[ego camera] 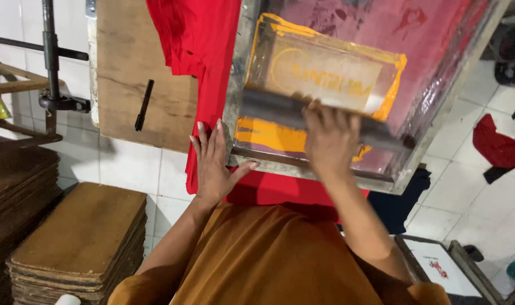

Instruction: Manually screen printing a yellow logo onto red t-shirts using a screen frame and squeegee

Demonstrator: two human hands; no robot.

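Right hand [330, 138] wrist bent down, fingers curled shut on squeegee [291, 113] inside the screen frame [269, 161] — yellow ink apparently beneath. Left hand [215, 164] flat, fingers spread, pressing frame corner over red shirt [204, 39].

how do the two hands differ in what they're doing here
The left hand lies flat and open, fingers spread, on the frame's near corner and the red shirt. The right hand is curled in a grip around the dark squeegee inside the screen, over yellow ink. Both are bare and reach forward.
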